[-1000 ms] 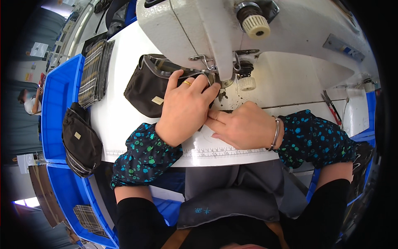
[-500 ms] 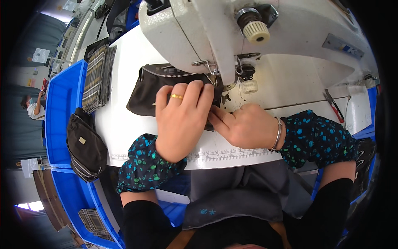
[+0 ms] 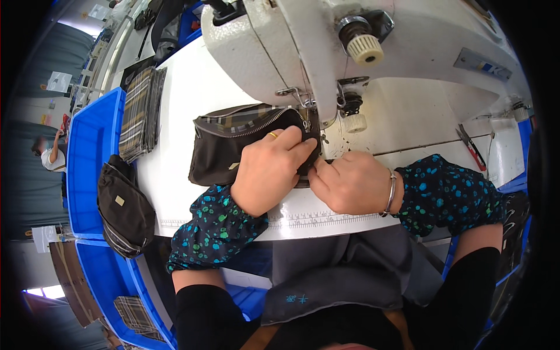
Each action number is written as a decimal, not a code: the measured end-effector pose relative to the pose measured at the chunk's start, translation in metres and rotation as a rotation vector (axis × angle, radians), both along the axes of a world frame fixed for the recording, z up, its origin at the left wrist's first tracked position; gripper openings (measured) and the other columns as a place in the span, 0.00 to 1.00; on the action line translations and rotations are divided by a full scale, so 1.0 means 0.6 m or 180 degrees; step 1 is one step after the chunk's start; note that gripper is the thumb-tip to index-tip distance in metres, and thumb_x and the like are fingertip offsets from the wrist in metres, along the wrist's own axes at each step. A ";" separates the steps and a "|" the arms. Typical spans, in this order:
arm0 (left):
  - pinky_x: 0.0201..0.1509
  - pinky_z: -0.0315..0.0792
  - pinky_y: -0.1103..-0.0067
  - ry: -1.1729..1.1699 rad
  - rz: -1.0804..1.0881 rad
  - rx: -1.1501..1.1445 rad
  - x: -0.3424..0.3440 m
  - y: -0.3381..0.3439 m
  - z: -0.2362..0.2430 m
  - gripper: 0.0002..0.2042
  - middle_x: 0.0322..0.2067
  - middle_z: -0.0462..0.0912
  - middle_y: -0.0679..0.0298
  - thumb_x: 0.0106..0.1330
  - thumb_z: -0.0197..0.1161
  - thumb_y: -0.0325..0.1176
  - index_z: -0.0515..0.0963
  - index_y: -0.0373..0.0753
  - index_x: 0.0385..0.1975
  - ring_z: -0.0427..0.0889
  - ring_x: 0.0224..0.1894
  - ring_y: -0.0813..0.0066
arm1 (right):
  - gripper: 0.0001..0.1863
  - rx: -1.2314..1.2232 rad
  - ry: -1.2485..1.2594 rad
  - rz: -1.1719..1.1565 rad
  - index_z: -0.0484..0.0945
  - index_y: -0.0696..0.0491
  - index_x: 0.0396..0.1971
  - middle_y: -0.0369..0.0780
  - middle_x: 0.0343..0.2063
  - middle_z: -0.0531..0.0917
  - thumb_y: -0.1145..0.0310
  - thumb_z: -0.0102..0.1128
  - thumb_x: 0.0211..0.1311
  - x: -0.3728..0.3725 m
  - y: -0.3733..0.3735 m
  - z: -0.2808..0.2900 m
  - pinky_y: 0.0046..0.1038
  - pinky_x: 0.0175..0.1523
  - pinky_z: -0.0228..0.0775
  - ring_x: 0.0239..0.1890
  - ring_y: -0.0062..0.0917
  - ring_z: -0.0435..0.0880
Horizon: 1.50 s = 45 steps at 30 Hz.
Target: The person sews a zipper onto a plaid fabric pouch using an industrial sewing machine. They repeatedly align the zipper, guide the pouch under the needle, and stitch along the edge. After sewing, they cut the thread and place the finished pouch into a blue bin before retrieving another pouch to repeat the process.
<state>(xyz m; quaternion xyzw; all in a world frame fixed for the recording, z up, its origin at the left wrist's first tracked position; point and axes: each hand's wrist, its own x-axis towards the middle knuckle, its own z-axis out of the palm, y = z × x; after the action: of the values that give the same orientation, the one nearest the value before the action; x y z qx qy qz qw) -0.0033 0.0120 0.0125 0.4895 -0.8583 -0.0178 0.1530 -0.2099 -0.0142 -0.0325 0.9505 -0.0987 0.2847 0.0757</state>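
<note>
A dark brown zippered pouch (image 3: 219,153) lies on the white sewing table, its zip partly open on a plaid lining. Its right edge sits by the needle area of a white sewing machine (image 3: 262,58). My left hand (image 3: 271,169) has its fingers curled and pressed on the pouch's right end. Close beside it, my right hand (image 3: 350,184) pinches the pouch's near right corner between thumb and fingers. The fingertips of both hands almost meet there, and they hide part of that edge.
At the left, a stack of plaid fabric pieces (image 3: 140,114) and another dark pouch (image 3: 123,207) lie by the blue bins (image 3: 93,163). Red-handled snips (image 3: 471,149) lie at the right. A printed ruler (image 3: 303,220) runs along the table's front edge. Another person (image 3: 53,154) is far left.
The pouch has turned slightly and its zip opening now shows more plaid lining. My left hand has shifted right and its fingers have curled in. My right hand has stayed nearly in place.
</note>
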 end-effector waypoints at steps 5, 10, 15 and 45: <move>0.39 0.81 0.73 0.0261 0.0238 -0.0061 -0.008 0.002 0.001 0.18 0.40 0.83 0.69 0.51 0.72 0.25 0.90 0.46 0.44 0.84 0.42 0.66 | 0.10 -0.0139 -0.0057 -0.0024 0.83 0.59 0.27 0.46 0.25 0.84 0.68 0.64 0.50 -0.002 0.001 0.000 0.25 0.21 0.70 0.17 0.24 0.80; 0.43 0.81 0.73 0.0121 0.0313 -0.0049 -0.012 0.011 -0.002 0.21 0.48 0.85 0.69 0.51 0.70 0.23 0.89 0.47 0.47 0.85 0.48 0.65 | 0.10 -0.0073 -0.0003 -0.0017 0.84 0.60 0.28 0.50 0.29 0.86 0.68 0.64 0.50 -0.005 0.003 0.005 0.25 0.20 0.69 0.17 0.24 0.81; 0.45 0.82 0.72 0.0160 0.0305 0.0029 -0.013 0.013 -0.006 0.24 0.50 0.84 0.68 0.50 0.69 0.22 0.88 0.48 0.50 0.85 0.51 0.64 | 0.10 -0.0033 -0.0021 -0.0052 0.84 0.59 0.28 0.50 0.30 0.86 0.68 0.64 0.50 -0.006 0.005 0.001 0.25 0.20 0.69 0.17 0.23 0.81; 0.49 0.82 0.71 0.0162 0.0386 -0.0004 -0.004 -0.024 -0.020 0.25 0.53 0.87 0.67 0.51 0.66 0.21 0.88 0.47 0.52 0.86 0.50 0.62 | 0.12 0.0079 0.0074 -0.0318 0.85 0.60 0.33 0.54 0.39 0.89 0.68 0.65 0.51 -0.004 -0.026 0.000 0.27 0.25 0.75 0.20 0.25 0.86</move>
<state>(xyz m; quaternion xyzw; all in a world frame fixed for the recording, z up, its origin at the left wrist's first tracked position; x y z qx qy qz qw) -0.0059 -0.0021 0.0006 0.5400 -0.8229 -0.0203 0.1759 -0.2125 -0.0300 -0.0323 0.9485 -0.1487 0.2683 0.0792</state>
